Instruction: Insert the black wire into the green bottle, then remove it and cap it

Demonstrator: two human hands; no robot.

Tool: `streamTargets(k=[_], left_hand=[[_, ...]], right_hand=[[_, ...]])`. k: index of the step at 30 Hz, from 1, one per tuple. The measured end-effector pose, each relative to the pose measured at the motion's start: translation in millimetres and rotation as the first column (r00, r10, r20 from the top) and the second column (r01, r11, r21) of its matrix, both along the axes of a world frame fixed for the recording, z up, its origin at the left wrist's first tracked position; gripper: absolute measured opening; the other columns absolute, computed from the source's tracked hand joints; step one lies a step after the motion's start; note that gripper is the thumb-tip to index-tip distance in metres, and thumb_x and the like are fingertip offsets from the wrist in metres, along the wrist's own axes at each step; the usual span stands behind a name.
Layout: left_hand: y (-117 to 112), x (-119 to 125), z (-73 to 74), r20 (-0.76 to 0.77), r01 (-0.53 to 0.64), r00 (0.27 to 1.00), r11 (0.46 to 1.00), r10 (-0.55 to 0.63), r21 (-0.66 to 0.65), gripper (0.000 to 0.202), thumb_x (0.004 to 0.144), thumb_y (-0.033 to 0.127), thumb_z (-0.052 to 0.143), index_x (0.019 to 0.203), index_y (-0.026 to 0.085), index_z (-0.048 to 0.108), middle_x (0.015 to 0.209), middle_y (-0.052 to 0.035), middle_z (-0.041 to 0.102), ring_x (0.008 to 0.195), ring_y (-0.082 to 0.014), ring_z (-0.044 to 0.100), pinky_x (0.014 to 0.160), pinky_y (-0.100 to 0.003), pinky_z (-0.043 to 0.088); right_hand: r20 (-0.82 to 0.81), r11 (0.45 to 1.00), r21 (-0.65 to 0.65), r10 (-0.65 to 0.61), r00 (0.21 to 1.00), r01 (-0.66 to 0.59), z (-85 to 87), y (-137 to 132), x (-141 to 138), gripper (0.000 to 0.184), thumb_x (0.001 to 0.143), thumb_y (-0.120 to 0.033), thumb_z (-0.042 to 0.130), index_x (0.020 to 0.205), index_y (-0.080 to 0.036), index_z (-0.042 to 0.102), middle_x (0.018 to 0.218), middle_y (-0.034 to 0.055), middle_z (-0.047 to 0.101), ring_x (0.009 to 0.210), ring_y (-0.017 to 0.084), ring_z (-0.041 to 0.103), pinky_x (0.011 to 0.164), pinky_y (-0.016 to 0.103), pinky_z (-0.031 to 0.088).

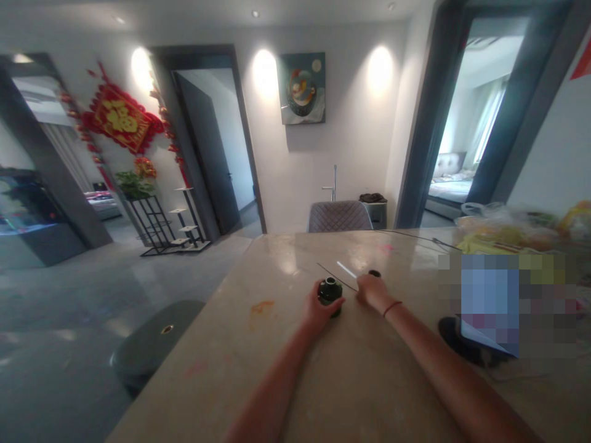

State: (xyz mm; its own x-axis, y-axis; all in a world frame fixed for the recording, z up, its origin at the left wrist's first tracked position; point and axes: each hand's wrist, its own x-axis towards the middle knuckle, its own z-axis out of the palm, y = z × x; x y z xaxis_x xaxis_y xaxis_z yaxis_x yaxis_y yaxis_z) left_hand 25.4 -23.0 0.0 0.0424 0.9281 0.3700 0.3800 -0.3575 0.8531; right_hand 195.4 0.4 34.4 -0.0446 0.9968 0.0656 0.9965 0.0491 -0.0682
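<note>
My left hand (318, 307) is wrapped round a small dark green bottle (329, 290), glossy and upright on the table, its round mouth uncovered with a pale rim. To its right, my right hand (370, 291) is closed, with its fingertips low near the tabletop. A thin dark stick (337, 277) runs from those fingertips toward the upper left. Beside it a short white strip (346, 269) slants up from behind the knuckles; whether the hand touches it I cannot tell. Just beyond the right hand lies a small dark round piece (374, 273), partly hidden.
The beige stone table (221, 369) bears an orange-brown stain. Plastic bags (494, 224) and a blurred-out screen on a black base (455, 335) stand at the right. A quilted chair (340, 216) is at the far edge, a grey-green stool (157, 338) at the left.
</note>
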Motion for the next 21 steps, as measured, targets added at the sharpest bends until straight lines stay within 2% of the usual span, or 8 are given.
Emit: streamTargets(k=[3,7,9,11,13,15,18,21], left_hand=[[0,0,-0.3,-0.018,-0.002,1.000,1.000,0.002,0.006,0.061,0.056,0.046,0.070,0.107,0.019,0.052,0.093,-0.0043,0.064,0.083,-0.0175,0.059,0.074,-0.030,0.046],[-1,0,0.4,-0.008,0.014,1.000,1.000,-0.014,-0.002,0.060,0.056,0.045,0.070,0.107,0.019,0.052,0.094,-0.0049,0.064,0.085,-0.0181,0.059,0.076,-0.031,0.045],[-1,0,0.5,0.005,0.013,1.000,1.000,-0.013,-0.012,0.061,0.056,0.045,0.070,0.107,0.018,0.052,0.094,-0.0053,0.064,0.085,-0.0181,0.058,0.076,-0.031,0.045],[-1,0,0.1,0.016,0.019,1.000,1.000,-0.018,-0.016,0.061,0.055,0.045,0.070,0.107,0.018,0.052,0.094,-0.0053,0.064,0.085,-0.0182,0.058,0.077,-0.031,0.045],[0,0,-0.7,0.021,0.015,1.000,1.000,-0.015,-0.010,0.060,0.055,0.045,0.071,0.106,0.019,0.053,0.093,-0.0051,0.064,0.085,-0.0185,0.059,0.077,-0.031,0.045],[0,0,-1.3,0.019,0.005,1.000,1.000,-0.005,-0.002,0.060,0.054,0.045,0.071,0.106,0.019,0.053,0.094,-0.0053,0.064,0.086,-0.0190,0.058,0.077,-0.032,0.045],[0,-1,-0.9,0.021,0.012,1.000,1.000,-0.012,-0.005,0.061,0.055,0.044,0.071,0.106,0.018,0.053,0.094,-0.0058,0.063,0.085,-0.0190,0.059,0.077,-0.032,0.045],[0,-1,0.6,0.036,0.025,0.999,1.000,-0.024,-0.015,0.060,0.055,0.044,0.071,0.105,0.018,0.053,0.092,-0.0051,0.064,0.083,-0.0182,0.059,0.076,-0.031,0.046]], right_hand=[[-0.227,0.998,0.011,0.057,0.972,-0.056,7.9,3,11,0.016,0.069,-0.025,0.055,0.070,-0.013,0.066,0.070,0.0101,0.067,0.065,0.016,0.062,0.055,0.021,0.039],[-0.523,0.980,0.201,0.117,0.844,-0.012,27.0,8,26,0.016,0.069,-0.026,0.052,0.062,-0.015,0.062,0.064,0.0058,0.066,0.061,0.014,0.059,0.053,0.021,0.038],[-0.681,0.961,0.275,0.163,0.714,0.042,39.3,7,30,0.019,0.070,-0.029,0.051,0.064,-0.015,0.061,0.065,0.0057,0.065,0.059,0.013,0.058,0.051,0.021,0.040],[-0.824,0.949,0.305,0.221,0.521,0.080,51.7,2,32,0.023,0.070,-0.036,0.052,0.068,-0.014,0.060,0.067,0.0060,0.065,0.056,0.012,0.057,0.049,0.021,0.042],[-0.900,0.934,0.336,0.281,0.334,0.120,62.8,-4,32,0.028,0.069,-0.042,0.055,0.070,-0.014,0.058,0.069,0.0062,0.065,0.056,0.012,0.057,0.048,0.021,0.044],[-0.908,0.907,0.388,0.345,0.237,0.165,71.1,-11,30,0.032,0.067,-0.046,0.058,0.071,-0.014,0.057,0.069,0.0059,0.064,0.057,0.012,0.059,0.050,0.022,0.047],[-0.875,0.870,0.463,0.419,0.241,0.168,76.1,-16,27,0.036,0.068,-0.050,0.058,0.072,-0.015,0.056,0.069,0.0051,0.063,0.058,0.013,0.061,0.054,0.024,0.049],[-0.826,0.848,0.518,0.460,0.326,0.114,73.6,-17,22,0.035,0.071,-0.050,0.056,0.074,-0.015,0.055,0.070,0.0054,0.064,0.060,0.014,0.062,0.056,0.025,0.050]])
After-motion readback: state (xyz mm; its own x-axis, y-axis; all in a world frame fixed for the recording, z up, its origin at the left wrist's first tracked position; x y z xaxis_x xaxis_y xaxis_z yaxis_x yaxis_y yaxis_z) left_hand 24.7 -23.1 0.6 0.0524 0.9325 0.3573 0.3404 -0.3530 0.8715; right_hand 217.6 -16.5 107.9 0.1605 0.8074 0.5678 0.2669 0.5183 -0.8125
